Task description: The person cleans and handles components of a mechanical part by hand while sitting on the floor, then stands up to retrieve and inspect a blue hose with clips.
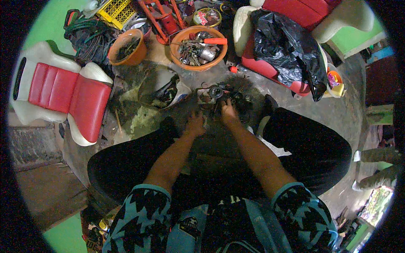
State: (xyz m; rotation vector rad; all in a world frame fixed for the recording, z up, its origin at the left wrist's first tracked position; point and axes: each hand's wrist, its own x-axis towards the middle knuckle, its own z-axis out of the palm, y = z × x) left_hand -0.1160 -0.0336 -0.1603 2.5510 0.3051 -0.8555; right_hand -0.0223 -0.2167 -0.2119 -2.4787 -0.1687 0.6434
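Here, one left hand (195, 124), one right hand (229, 112), each grip unclear, one metal assembly (215, 92) close by, two orange tubs (136, 57).

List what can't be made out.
All in the head view:
Left hand: too dark and small to show whether it holds anything.
Small parts beside the right hand: blurred together in shadow.
Orange basin: its bottom hidden by heaped metal pieces.
Red seat: partly covered by a black bag.
Red stand: top cut off by the upper edge.

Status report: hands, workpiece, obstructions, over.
Left hand near chunky grey metal machine part; right hand at its near edge; grips unclear. Orange round plastic basin beyond, clear of both.
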